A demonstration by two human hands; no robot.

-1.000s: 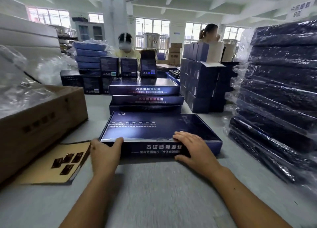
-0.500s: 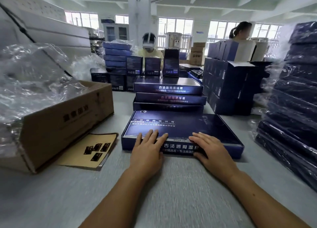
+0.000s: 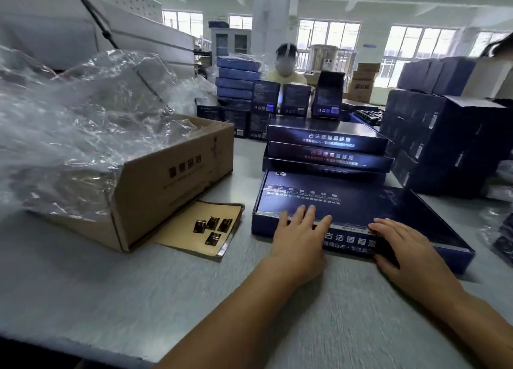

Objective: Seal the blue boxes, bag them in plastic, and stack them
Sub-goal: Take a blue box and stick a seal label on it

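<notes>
On the worktop, your left hand and right hand press the near edge of the blue box — each grip spread flat.

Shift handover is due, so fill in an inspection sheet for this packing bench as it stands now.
Surface: grey table, no spills seen.
Job's things: blue box lies flat, lid down. A three-box stack sits directly behind it. A sticker sheet with four dark seals is to its left. Plastic bags are heaped in the cardboard carton.
Clutter: crumpled plastic at the right edge.
Hands: left hand and right hand lie with straight fingers on the blue box's near edge.
Cables: black cable crosses the white cases, far left.
Surroundings: a person sits opposite; blue cartons are stacked at the right.
</notes>
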